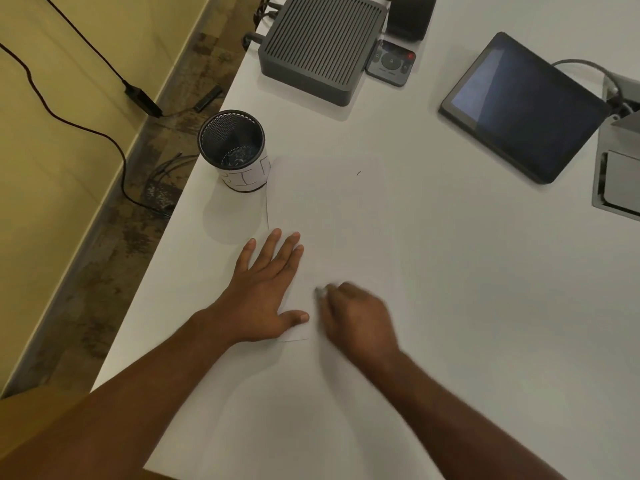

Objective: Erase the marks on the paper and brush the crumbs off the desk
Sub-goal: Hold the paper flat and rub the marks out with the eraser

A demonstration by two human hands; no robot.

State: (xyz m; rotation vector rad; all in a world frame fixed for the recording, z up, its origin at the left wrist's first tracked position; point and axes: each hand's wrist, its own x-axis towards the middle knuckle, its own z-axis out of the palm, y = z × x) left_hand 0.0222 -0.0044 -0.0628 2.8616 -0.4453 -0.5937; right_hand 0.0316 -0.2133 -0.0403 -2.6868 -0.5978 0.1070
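The paper (332, 216) lies flat on the white counter (467, 271), its near left corner pinned under the left hand (263, 292). That hand is spread wide, palm down, fingers (273, 244) pointing away from the person and the thumb stretched out to the right across the sheet's near edge. Just beside the thumb, the right hand (356, 317) is curled narrow into a loose fist over the paper, blurred, with a small grey eraser (320, 292) showing at its fingertips and touching the sheet. Both hands sit close together near the sheet's near left corner.

Farther up the paper, 1 short dark mark (358, 173) shows near its far edge. At the sheet's far left corner stands a black mesh pen cup (232, 150), upright, close to the counter's left edge; whether it touches the paper I cannot tell.

Beyond that, a dark ribbed box (318, 46) sits at the far end of the counter, with a small remote (391, 62) just beside it. A dark tablet (523, 105) rests tilted, well apart to the right.
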